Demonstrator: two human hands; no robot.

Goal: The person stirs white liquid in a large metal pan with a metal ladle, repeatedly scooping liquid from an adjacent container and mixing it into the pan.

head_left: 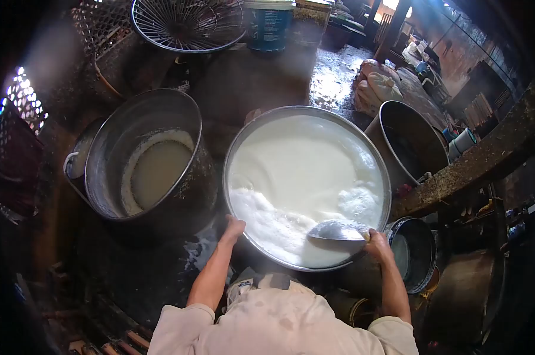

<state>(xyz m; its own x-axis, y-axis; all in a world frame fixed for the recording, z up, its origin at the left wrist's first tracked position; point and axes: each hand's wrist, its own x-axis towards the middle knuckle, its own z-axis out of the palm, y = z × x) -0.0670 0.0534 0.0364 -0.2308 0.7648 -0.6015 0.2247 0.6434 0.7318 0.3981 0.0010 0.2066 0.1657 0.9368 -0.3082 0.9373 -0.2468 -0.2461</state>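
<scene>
A large round metal vat full of milky white liquid stands in front of me. White foam lies along its near and right sides. My left hand is closed on the vat's rim at the near left. At the near right, my right hand is closed round the handle end of a metal scoop. The scoop's bowl lies over the foam inside the vat, its lower edge close to the surface. How deep it sits in the foam cannot be made out.
On the left stands a deep pot with cloudy liquid low inside. To the right are a tall metal drum and a dark bucket, beside a wooden beam. A wire basket, a lidded tub and sacks are farther back.
</scene>
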